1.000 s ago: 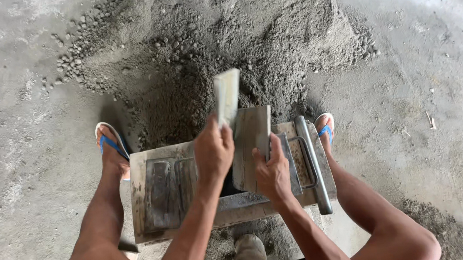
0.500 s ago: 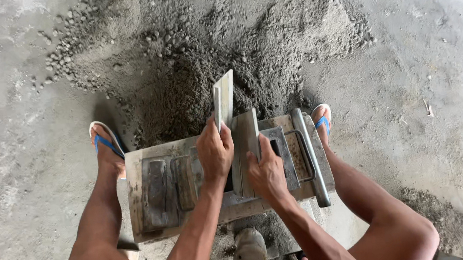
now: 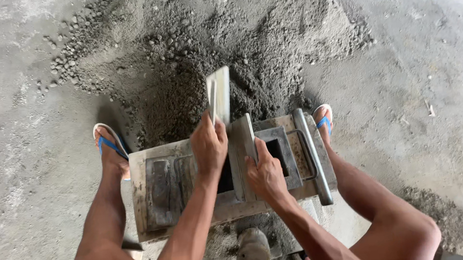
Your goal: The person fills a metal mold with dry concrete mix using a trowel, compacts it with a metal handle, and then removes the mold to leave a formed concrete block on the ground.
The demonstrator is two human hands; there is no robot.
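A grey metal block mould (image 3: 155, 217) stands on the floor between my legs. My left hand (image 3: 209, 146) grips a flat metal plate (image 3: 219, 93), holding it upright on edge over the mould's middle opening. Just right of it, my right hand (image 3: 265, 174) grips a second, wider metal plate (image 3: 242, 146) standing upright in the mould. A dark open cavity (image 3: 277, 155) shows to the right of that plate. Two raised core shapes (image 3: 159, 189) sit in the mould's left half.
A pile of dark sand and gravel (image 3: 218, 42) lies just beyond the mould on the concrete floor. My feet in blue-strapped sandals (image 3: 111, 143) flank the mould. A metal bar handle (image 3: 312, 156) runs along its right side. A rounded lump (image 3: 252, 251) sits below the mould.
The left hand's plate has turned more edge-on and shifted slightly left. The right hand's plate has tipped from leaning flat to nearly upright, uncovering the cavity to its right.
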